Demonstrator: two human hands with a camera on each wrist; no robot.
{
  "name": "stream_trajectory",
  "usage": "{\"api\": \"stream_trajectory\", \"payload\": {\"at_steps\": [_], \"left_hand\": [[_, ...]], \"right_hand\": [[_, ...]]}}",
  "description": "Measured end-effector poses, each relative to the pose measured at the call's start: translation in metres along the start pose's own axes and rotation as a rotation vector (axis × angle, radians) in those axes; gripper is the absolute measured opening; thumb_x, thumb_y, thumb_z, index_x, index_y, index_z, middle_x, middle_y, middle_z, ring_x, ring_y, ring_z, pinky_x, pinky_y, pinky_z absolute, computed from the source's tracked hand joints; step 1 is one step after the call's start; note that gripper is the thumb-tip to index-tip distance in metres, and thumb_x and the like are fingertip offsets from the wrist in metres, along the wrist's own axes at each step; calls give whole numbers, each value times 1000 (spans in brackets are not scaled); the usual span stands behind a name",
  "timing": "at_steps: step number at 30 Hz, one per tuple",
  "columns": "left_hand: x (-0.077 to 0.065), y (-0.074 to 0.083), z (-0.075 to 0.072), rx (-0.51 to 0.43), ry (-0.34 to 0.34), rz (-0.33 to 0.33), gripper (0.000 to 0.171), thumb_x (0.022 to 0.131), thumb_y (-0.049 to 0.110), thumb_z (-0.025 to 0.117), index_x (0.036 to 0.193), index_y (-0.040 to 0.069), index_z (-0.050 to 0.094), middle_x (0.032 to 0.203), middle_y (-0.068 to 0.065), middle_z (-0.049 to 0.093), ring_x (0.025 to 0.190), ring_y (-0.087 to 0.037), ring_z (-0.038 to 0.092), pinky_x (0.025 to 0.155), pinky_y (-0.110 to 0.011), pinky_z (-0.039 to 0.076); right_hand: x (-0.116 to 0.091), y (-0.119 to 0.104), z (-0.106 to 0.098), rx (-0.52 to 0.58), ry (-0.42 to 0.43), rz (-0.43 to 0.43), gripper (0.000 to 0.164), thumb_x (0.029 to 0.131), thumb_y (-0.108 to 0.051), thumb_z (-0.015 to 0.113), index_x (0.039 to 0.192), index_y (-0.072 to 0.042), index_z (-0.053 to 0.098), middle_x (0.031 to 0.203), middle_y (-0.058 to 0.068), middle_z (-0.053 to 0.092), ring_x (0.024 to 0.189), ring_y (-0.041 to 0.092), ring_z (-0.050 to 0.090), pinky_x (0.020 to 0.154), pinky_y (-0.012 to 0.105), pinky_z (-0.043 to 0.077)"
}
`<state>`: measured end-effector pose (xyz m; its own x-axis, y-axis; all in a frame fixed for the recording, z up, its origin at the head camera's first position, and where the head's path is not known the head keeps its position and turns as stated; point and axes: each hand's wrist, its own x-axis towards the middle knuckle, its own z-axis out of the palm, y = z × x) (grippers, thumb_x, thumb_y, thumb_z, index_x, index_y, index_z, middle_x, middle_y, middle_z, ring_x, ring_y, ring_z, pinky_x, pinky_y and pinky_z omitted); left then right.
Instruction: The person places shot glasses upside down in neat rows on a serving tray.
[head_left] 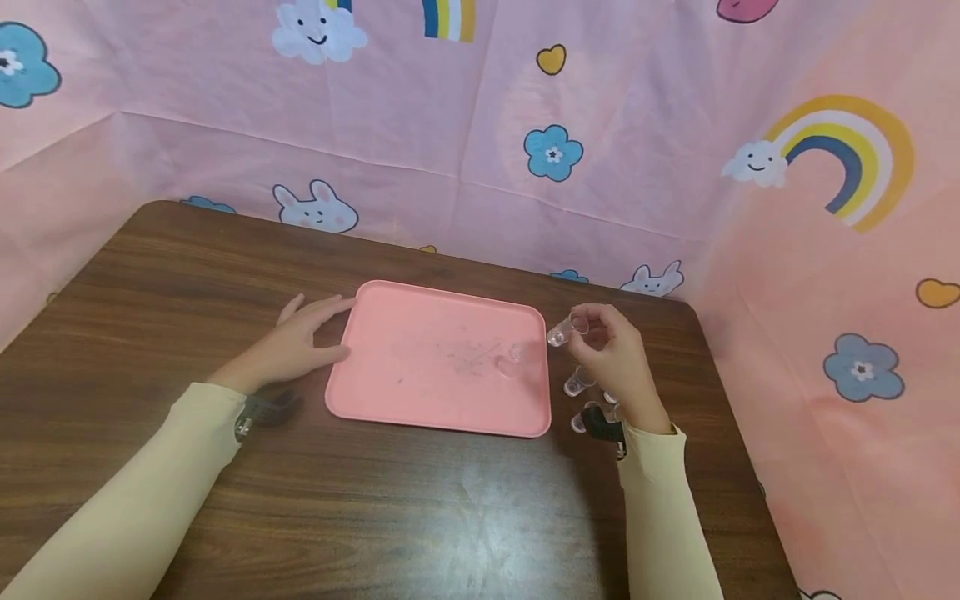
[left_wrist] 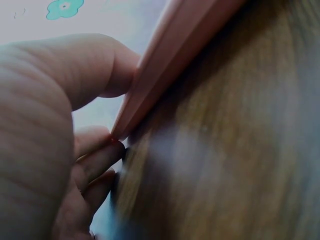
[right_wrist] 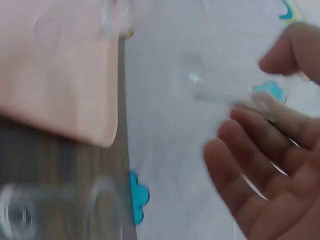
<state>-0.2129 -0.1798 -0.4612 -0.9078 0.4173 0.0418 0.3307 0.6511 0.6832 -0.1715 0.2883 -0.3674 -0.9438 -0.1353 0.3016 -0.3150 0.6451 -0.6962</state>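
A clear cup [head_left: 558,332] is pinched by the right hand [head_left: 621,358] just beside a pink tray [head_left: 412,350], touched on its opposite side by the left hand [head_left: 288,343], fingers outstretched, and the cup could be knocked loose if clipped against the tray.

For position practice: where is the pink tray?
In the head view, the pink tray lies on the table, between the left hand at its left edge and clear cups beyond its right edge.
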Motion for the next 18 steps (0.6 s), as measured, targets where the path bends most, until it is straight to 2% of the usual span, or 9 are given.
{"api": "stream_trajectory", "payload": {"at_steps": [2,4,10,13,18], "left_hand": [[-1,0,0,1,0,4,75,94,28,75,158,8,41,163,-23,37,154,-44,25,126,-59,-11],[-1,0,0,2,1,4,75,94,29,75,158,8,41,163,-23,37,154,-43,25,126,-59,-11],[0,1,1,-8,-10,-6,76,94,30,74,158,8,40,163,-22,36,154,-43,24,126,-58,-11],[0,-1,1,-7,-3,-15,76,94,31,74,158,10,40,163,-21,36,155,-42,24,126,-57,-12],[0,-4,1,0,0,-16,76,94,29,74,158,10,40,163,-21,37,155,-41,24,126,-56,-12]], "right_hand": [[0,-7,7,32,-55,-16,28,91,-6,74,118,-7,69,105,8,68,93,23,66,84,48,60],[0,-10,13,49,-126,-19,25,90,-6,75,115,-8,70,103,6,69,92,22,65,84,49,60],[-1,-9,28,57,-301,-4,25,90,-8,76,114,-9,69,99,5,68,89,21,64,80,41,60],[-1,-7,32,51,-320,-1,25,90,-10,76,114,-10,69,99,3,68,89,20,64,80,40,59],[1,-7,36,49,-300,2,24,90,-10,76,113,-11,69,99,2,68,89,19,63,80,39,58]]}}
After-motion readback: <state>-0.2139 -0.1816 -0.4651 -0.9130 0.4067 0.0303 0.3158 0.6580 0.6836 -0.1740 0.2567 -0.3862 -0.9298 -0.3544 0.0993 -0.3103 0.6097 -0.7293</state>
